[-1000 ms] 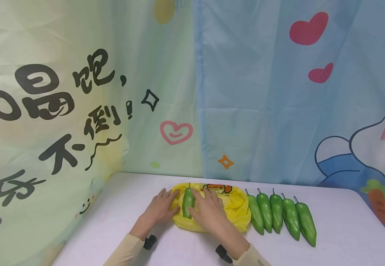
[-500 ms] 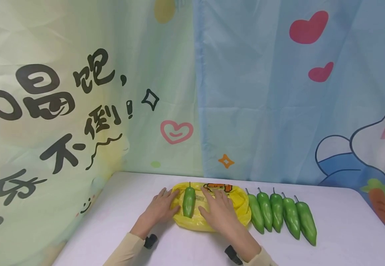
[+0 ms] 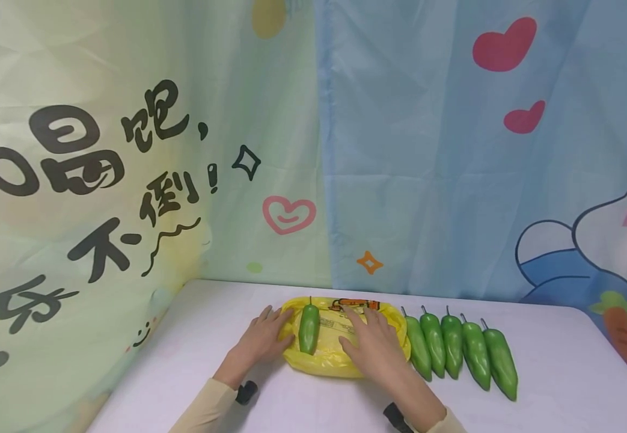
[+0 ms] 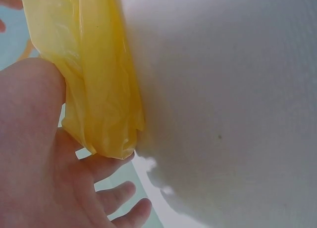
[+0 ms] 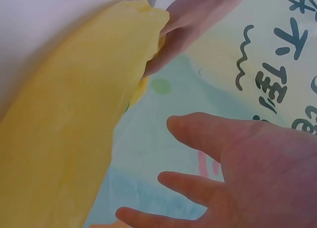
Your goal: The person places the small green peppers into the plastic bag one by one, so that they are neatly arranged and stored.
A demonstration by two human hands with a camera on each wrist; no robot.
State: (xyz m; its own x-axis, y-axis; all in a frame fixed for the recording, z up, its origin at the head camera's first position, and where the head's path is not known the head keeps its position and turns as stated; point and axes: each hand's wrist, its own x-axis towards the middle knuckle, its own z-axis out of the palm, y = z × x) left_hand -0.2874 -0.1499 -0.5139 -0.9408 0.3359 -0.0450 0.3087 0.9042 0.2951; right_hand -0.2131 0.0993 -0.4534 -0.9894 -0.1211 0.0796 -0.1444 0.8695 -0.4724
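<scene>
A yellow plastic bag (image 3: 326,364) lies spread on the white table, its rim rolled into a low wall. One green pepper (image 3: 309,331) rests at the bag's left side, stem pointing away. My left hand (image 3: 261,337) touches the bag's left rim; in the left wrist view its thumb and spread fingers lie around the yellow plastic (image 4: 101,89). My right hand (image 3: 375,346) hovers over the bag's right part with spread fingers and holds nothing. In the right wrist view that hand (image 5: 247,173) stands apart from the bag's near wall (image 5: 64,119).
Several more green peppers (image 3: 475,355) lie in a row right of the bag, the nearest close to its edge. The white table (image 3: 562,373) ends at a printed curtain (image 3: 400,150) behind and at the left.
My right hand has moved away from the pepper in the bag and shifted right over the bag, uncovering the printed bottom. The left hand and the peppers stay put.
</scene>
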